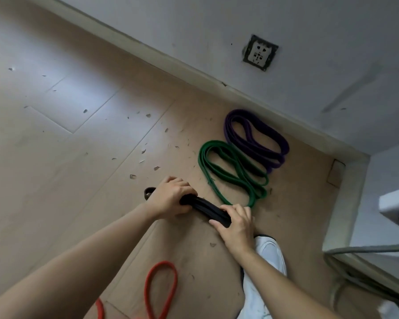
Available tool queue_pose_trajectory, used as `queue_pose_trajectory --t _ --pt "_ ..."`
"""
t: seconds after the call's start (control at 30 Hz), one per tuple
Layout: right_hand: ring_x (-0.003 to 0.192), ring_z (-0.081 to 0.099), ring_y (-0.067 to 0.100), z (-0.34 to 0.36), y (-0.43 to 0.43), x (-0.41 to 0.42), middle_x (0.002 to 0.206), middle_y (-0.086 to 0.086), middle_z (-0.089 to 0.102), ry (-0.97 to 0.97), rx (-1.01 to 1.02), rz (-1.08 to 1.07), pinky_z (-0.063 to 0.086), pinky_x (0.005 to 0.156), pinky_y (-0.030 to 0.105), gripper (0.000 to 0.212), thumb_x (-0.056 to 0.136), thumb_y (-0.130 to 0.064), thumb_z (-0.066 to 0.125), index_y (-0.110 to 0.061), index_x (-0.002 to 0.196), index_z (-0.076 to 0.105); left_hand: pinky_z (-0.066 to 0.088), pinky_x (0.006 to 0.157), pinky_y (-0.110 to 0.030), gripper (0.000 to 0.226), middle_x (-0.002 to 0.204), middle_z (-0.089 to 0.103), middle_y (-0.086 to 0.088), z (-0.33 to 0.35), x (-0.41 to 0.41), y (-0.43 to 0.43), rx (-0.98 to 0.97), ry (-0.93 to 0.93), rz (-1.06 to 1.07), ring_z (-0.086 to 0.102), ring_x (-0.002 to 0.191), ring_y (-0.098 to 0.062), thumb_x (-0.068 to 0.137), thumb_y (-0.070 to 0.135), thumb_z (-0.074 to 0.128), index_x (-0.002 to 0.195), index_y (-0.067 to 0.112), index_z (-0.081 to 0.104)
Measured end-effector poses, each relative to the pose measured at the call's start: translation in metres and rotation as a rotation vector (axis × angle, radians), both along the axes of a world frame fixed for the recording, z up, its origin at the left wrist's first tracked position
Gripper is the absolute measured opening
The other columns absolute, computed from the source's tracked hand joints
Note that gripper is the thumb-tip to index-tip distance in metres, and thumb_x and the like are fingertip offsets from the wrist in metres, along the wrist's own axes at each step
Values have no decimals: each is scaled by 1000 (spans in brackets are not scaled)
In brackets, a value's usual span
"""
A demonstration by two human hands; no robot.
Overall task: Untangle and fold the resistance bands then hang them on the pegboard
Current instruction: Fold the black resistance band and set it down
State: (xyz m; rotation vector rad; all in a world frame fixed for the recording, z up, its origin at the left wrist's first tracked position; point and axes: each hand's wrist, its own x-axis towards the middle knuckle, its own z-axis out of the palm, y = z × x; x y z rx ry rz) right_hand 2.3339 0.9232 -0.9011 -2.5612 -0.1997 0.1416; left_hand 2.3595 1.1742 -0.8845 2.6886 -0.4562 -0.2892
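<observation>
The person holds a black resistance band (206, 208) with both hands, low over the wooden floor (67, 139). The band is gathered into a thick bundle of several layers. The left hand (171, 198) grips the left end of the bundle, with the fingers curled over the top of it. A small loop of the band comes out on the far-left side of this hand. The right hand (236, 224) grips the right end, with the thumb lying along the near side of the bundle. The two hands are apart, and only a short part of the black band shows between them.

Further away, to the right, a green resistance band (233, 171) lies folded in long loops on the floor. Just beyond it, a purple resistance band (256, 139) lies folded in the same way, close to the baseboard (194, 72) of the wall. The green and the purple band touch or nearly touch at one side; which of the two, one cannot tell. A red resistance band (161, 288) lies loose on the floor near the person, below the left forearm.

Many small flakes of dirt are spread over the floor. A wall socket (260, 52) sits in the wall above the baseboard. A white shoe (271, 252) shows under the right forearm. A grey cable (359, 252) runs at the right edge.
</observation>
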Motion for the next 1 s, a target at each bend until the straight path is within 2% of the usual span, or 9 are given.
queue_pose_trajectory --t 0.1,0.2,0.33,0.43,0.5,0.67,0.77,0.87,1.0 --pt "95 45 17 -8 -5 4 95 -9 59 -64 -70 7 42 82 37 44 72 -44 87 -27 109 74 34 99 -36 42 107 67 15 -11 11 1 -36 -8 -21 57 110 -15 77 56 56 112 37 69" --pt "96 48 20 -13 -8 12 96 -8 63 -154 -197 21 37 81 40 42 73 -44 87 -26 108 73 35 101 -40 37 106 67 15 -17 22 0 -31 -56 -70 55 111 -15 79 54 62 110 37 69" --pt "92 47 22 -17 -10 18 90 -5 67 -271 -313 28 34 79 41 41 69 -40 88 -19 102 75 40 98 -42 32 107 70 14 -13 39 -4 18 -115 -156 61 106 -16 79 49 67 107 35 71" --pt "92 49 23 -18 -8 13 91 -2 66 -264 -308 53 37 78 41 46 64 -34 91 -16 103 75 41 96 -42 51 116 67 9 -4 50 -2 108 23 -237 60 107 -18 77 58 68 121 33 65" --pt "93 50 23 -18 -8 12 93 -1 66 -242 -288 69 41 79 41 48 64 -34 92 -16 105 75 42 94 -41 58 119 65 7 -2 49 2 134 43 -245 58 109 -18 74 65 69 123 34 64" --pt "94 50 24 -16 -18 14 103 -3 70 -202 -313 149 44 81 41 61 65 -45 89 -15 116 72 44 92 -39 59 124 56 6 -14 28 6 26 26 -106 46 114 -22 73 66 69 124 37 64" --pt "96 50 25 -14 -21 15 100 -1 68 -196 -312 209 47 82 42 58 62 -35 90 -14 113 71 44 89 -39 52 113 62 8 -15 26 5 0 31 -78 51 108 -22 74 66 58 116 36 69" --pt "92 54 25 -13 -22 17 94 0 68 -191 -293 170 48 81 43 48 63 -25 90 -13 106 72 41 89 -38 49 105 68 9 -11 30 -3 -12 -23 -95 59 103 -21 75 63 53 109 33 73" --pt "84 59 29 -10 -26 17 90 2 71 -231 -342 158 50 77 41 52 62 -29 94 -10 106 74 35 99 -41 54 122 69 10 -8 48 -13 73 -141 -138 57 117 -23 76 59 71 123 32 68"
